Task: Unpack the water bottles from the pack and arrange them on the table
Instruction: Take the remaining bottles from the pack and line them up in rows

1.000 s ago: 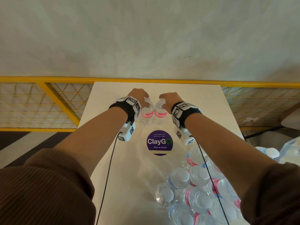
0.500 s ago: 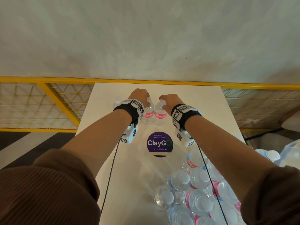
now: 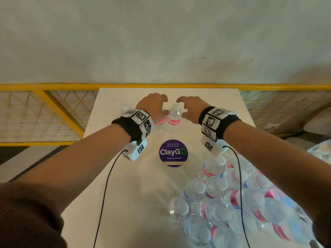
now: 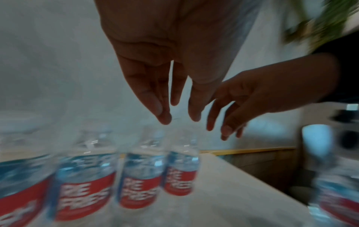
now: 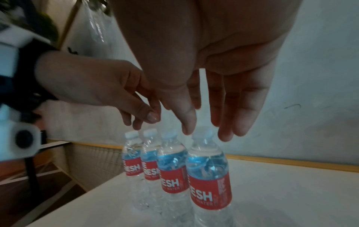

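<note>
Several clear water bottles with red labels stand upright in a row across the far part of the white table (image 3: pixel 125 185). The rightmost bottle (image 3: pixel 173 117) (image 5: pixel 209 173) is right below my right hand (image 3: pixel 181 107) (image 5: pixel 204 129), whose fingers are spread and hold nothing. Its neighbour (image 3: pixel 160 122) (image 5: pixel 170 172) stands under my left hand (image 3: pixel 163 106) (image 4: pixel 175 112), also spread and empty. Neither hand touches a bottle; both hover just above the caps. The torn plastic pack (image 3: pixel 232 203) with several more bottles lies at the near right.
A purple round ClayGo sticker (image 3: pixel 173 152) marks the table's middle. A yellow mesh railing (image 3: pixel 53 111) runs behind and to both sides of the table. Another wrapped pack (image 3: pixel 320 153) shows at the right edge. Wrist-camera cables hang over the pack and the table.
Both hands have let go of the two bottles they gripped by the necks and risen slightly, fingers now spread. The two bottles stay standing in the row.
</note>
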A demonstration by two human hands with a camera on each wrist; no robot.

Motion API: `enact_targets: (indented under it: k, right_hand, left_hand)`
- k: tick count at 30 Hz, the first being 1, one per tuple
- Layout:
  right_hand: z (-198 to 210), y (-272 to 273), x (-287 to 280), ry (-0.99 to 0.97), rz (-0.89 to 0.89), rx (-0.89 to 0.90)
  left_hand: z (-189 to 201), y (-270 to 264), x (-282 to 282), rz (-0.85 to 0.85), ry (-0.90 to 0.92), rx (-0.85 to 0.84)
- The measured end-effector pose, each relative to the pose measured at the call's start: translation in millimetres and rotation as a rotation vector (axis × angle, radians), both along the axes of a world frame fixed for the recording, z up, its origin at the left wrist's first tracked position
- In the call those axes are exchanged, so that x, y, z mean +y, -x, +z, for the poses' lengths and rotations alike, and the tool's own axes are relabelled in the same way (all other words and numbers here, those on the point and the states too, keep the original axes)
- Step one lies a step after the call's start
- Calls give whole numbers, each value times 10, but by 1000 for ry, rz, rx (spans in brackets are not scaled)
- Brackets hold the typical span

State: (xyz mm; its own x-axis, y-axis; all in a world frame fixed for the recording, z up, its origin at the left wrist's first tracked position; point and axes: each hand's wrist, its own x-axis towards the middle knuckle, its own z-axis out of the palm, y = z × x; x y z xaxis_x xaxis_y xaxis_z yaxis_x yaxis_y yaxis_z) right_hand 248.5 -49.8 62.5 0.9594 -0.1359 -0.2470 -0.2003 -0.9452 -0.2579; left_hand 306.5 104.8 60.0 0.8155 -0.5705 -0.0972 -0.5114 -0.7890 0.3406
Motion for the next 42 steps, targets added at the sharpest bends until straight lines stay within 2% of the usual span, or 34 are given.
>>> enact_targets:
  k: [3, 9, 13, 18, 23, 27, 37, 42]
  right_hand:
    - [207, 319, -78, 81, 105, 111]
    - [353, 1078, -221, 176, 183, 316]
    - [284, 1363, -253, 204, 175, 427]
    - [104, 1457, -188, 221, 192, 406]
    - [3, 1442, -167, 218, 157, 363]
    - [17, 1413, -193, 176, 89, 346]
    - [232, 958, -192, 129, -1, 235]
    - [226, 658, -193, 154, -41, 215]
  left_hand:
    - [101, 411, -32, -179, -22, 38]
    - [12, 1143, -59, -635, -230, 290]
    - [-78, 1398, -107, -759, -373, 389]
    - [-135, 1466, -120, -744, -310, 356]
    - [-165, 1546, -76, -831, -309, 370]
    - [-207, 1437, -70, -719, -240, 411]
    - [-92, 811, -38, -386, -64, 290]
    - [-93, 646, -170, -386, -108, 212]
